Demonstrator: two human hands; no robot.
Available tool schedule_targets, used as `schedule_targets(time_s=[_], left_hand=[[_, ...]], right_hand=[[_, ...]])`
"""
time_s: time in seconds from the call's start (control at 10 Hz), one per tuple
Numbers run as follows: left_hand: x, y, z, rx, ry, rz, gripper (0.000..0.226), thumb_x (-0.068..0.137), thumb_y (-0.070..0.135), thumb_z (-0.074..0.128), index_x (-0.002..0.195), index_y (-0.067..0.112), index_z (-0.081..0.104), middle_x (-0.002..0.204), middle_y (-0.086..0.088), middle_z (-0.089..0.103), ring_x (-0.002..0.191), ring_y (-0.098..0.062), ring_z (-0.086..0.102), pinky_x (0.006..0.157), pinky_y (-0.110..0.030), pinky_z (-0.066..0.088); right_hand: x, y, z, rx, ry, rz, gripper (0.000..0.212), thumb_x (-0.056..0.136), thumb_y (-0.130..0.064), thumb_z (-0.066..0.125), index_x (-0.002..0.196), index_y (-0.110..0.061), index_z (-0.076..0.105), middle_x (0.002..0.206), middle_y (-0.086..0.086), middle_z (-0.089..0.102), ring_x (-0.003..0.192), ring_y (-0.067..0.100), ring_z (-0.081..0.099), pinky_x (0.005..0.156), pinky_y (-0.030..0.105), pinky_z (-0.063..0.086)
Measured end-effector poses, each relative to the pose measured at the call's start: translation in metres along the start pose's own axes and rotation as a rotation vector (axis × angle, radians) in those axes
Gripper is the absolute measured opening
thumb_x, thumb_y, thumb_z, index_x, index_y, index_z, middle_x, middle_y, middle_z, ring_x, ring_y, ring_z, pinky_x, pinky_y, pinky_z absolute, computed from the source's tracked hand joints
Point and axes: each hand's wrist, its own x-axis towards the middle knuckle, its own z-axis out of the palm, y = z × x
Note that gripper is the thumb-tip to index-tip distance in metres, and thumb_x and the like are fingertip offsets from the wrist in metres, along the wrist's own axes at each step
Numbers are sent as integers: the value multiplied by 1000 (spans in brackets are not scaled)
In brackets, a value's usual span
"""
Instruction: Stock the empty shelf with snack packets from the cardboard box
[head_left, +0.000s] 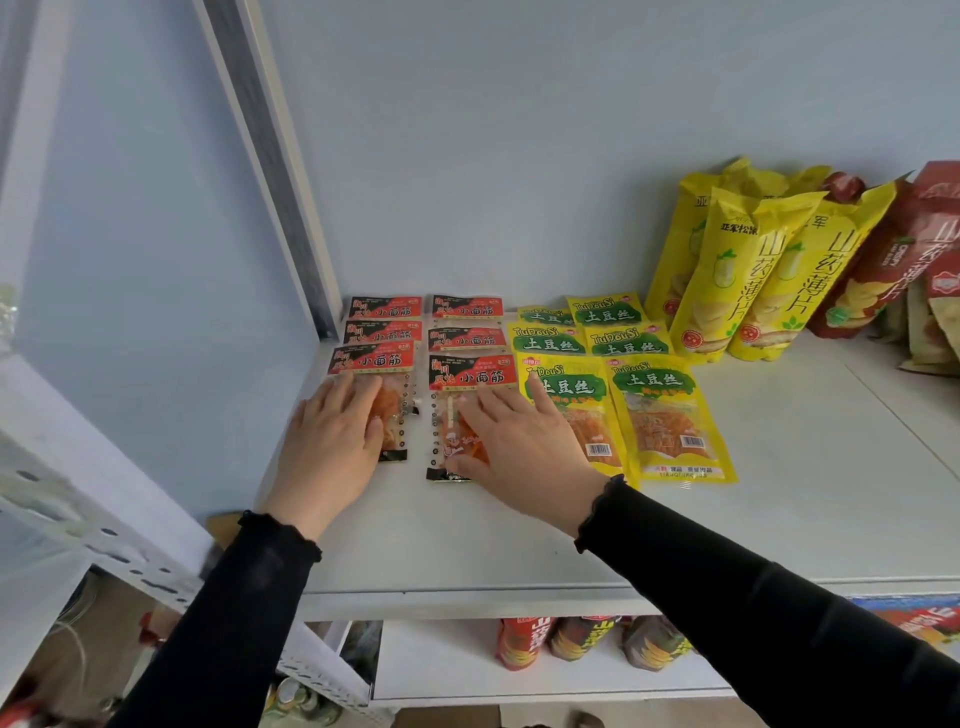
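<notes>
Smooth white shelf; flat hands press glossy red-topped packets.

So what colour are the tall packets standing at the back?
Bright yellow, with green lettering; the head view shows the tall packets best.

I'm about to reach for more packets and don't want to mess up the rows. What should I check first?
1. Left hand flat on the front-left red packet, gripping nothing: ok.
2. Right hand flat on the front-right red packet: ok.
3. Red columns aligned, overlapping front to back: ok.
4. Right fingertip overlaps the green packet; lifting may nudge it: not ok.
5. Bare shelf space beside the rows: ok.
6. Cardboard box within reach: cannot tell, out of view.
</notes>
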Motion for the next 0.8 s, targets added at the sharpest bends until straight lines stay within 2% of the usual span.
schedule_targets(time_s=[0.1, 0.2, 0.3, 0.4, 0.6, 0.7, 0.8], left_hand=[[-1, 4, 0, 22, -7, 5, 40, 104, 28, 41, 143, 25, 36, 152, -4, 39, 142, -29, 37, 115, -51, 33], [-3, 9, -2, 14, -38, -21, 44, 106, 31, 37, 149, 27, 34, 159, -1, 33, 150, -27, 27, 121, -54, 20], [-2, 11, -2, 11, -58, -33, 46, 107, 34, 34, 152, 30, 31, 161, 1, 31, 151, -25, 24, 123, -54, 17], [-2, 11, -5, 35, -79, -44, 48, 107, 36, 32, 154, 32, 27, 161, 3, 30, 151, -24, 23, 123, -55, 17], [1, 15, -11, 10, -42, -21, 46, 104, 31, 44, 150, 29, 38, 158, 2, 38, 147, -26, 33, 123, -54, 21], [2, 24, -12, -76, 58, 92, 47, 102, 23, 52, 148, 22, 45, 154, 0, 46, 141, -25, 42, 117, -45, 33], [10, 41, -15, -105, 66, 182, 49, 102, 27, 55, 150, 20, 45, 152, 1, 48, 139, -22, 44, 114, -40, 37]], right_hand=[[0, 0, 1, -16, -3, 9, 68, 99, -66, 33, 150, -22, 36, 161, 1, 34, 154, 21, 21, 127, 53, -2], [1, 1, 2, 3, -15, 20, 62, 99, -64, 35, 145, -23, 41, 157, 0, 40, 152, 21, 25, 127, 53, -2], [3, 1, 2, 28, -24, 24, 59, 100, -62, 35, 143, -22, 43, 157, 1, 40, 152, 21, 25, 126, 54, -1], [4, 1, 3, 34, -34, 30, 58, 101, -61, 34, 144, -22, 41, 158, 1, 38, 152, 21, 24, 126, 55, 0], [-2, 1, -1, 143, 62, 50, 52, 104, -56, 33, 143, -24, 46, 157, -2, 41, 151, 19, 27, 126, 47, 0], [-8, 9, -3, 187, 180, 58, 45, 105, -48, 41, 143, -27, 52, 153, -3, 49, 143, 21, 39, 122, 41, 19], [-14, 27, -6, 154, 273, 120, 38, 103, -40, 48, 138, -27, 59, 138, -5, 60, 128, 23, 49, 106, 38, 36]])
